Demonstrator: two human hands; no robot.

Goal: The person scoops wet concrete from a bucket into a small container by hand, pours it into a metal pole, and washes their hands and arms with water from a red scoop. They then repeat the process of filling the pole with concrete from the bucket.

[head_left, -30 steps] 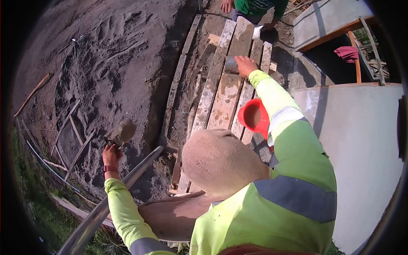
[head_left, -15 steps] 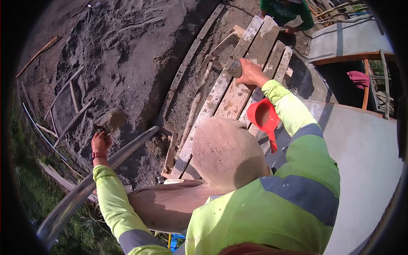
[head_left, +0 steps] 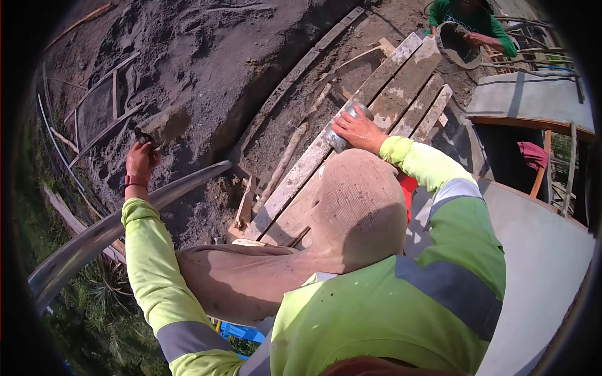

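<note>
Left hand (head_left: pixel 139 161) — trowel (head_left: pixel 160 127); right (head_left: pixel 359 130) — float (head_left: pixel 342 135), perhaps

Trowel (head_left: pixel 148 136): handle buried in the closed left hand (head_left: pixel 139 160); blade covered by the mortar lump (head_left: pixel 166 124) just above.
Grey object (head_left: pixel 337 143): middle hidden under the gripping right hand (head_left: pixel 359 130); kind unclear.
Red scoop (head_left: pixel 407 187): just below right hand, mostly behind sleeve and head covering.
Co-worker (head_left: pixel 473 19): far beyond right hand, head cut by top edge.
Blue item (head_left: pixel 238 331): well below left hand, mostly hidden.
</note>
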